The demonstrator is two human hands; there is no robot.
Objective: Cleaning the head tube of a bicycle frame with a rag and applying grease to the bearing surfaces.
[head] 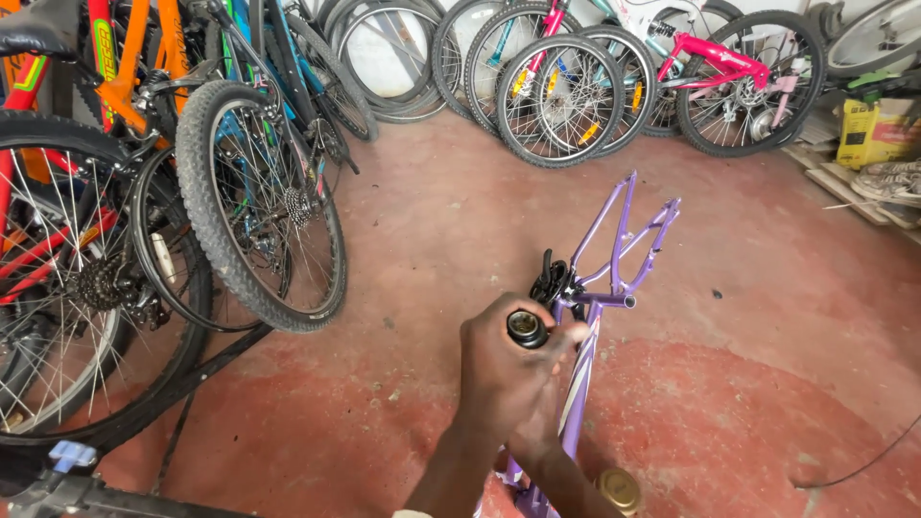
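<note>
Clearly held upright on the red floor (729,422), mid-floor, well away from the parked bicycles (259,192): purple bicycle frame (624,240). Both hands, left hand (494,369) and right hand (542,403), closed tight around its tube, covering a black round part (527,328). Could have toppled if grip loosened; could have knocked the brass cap (619,487) just beside its base.
</note>
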